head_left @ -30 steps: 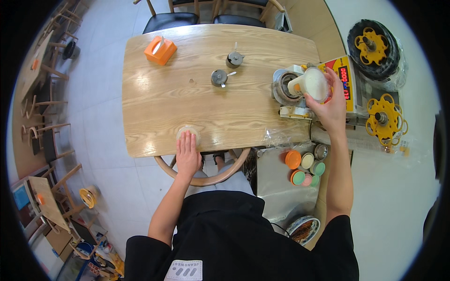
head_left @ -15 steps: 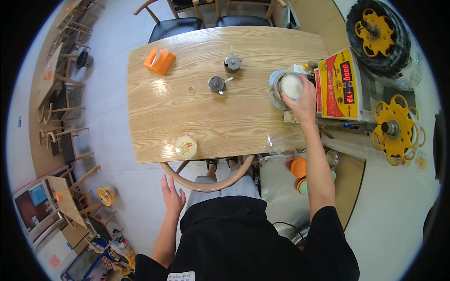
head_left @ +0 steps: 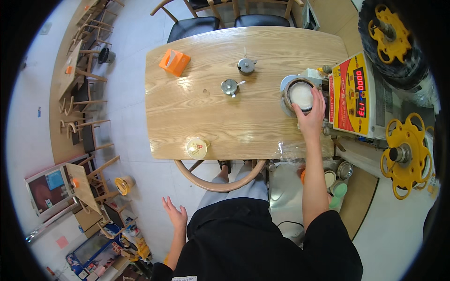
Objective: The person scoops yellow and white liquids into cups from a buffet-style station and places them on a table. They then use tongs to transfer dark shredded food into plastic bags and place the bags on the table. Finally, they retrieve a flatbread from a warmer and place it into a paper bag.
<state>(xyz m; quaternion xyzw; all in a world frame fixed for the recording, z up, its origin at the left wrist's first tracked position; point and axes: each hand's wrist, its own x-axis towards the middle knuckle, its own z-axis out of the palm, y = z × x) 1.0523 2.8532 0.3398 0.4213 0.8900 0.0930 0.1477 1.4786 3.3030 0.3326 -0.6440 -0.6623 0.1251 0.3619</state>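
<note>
Over the round metal holder (head_left: pixel 287 104) of a cup-sealing machine (head_left: pixel 349 96), my right hand (head_left: pixel 311 117) grips the rim of a cup (head_left: pixel 301 95) with white contents. Thumb and fingertips lie around the near and right edges of its mouth. The cup now sits within the dark ring; its lower part is hidden. My left hand (head_left: pixel 176 216) hangs empty beside the chair, fingers spread. On the near left of the table (head_left: pixel 197 112) stands another cup (head_left: pixel 197 148), its top covered by a pale film with a small red print.
Two small metal condiment pots (head_left: pixel 246 66) and an orange tissue box (head_left: pixel 175 62) stand on the table. A wooden chair (head_left: pixel 220 186) curves between me and the table edge. Yellow film reels (head_left: pixel 398 154) stick out right of the machine. Round containers (head_left: pixel 338 188) sit below right.
My right hand has lowered the cup into the ring, and its fingers have shifted to the near and right rim. The view has swung slightly left. My left hand stays empty.
</note>
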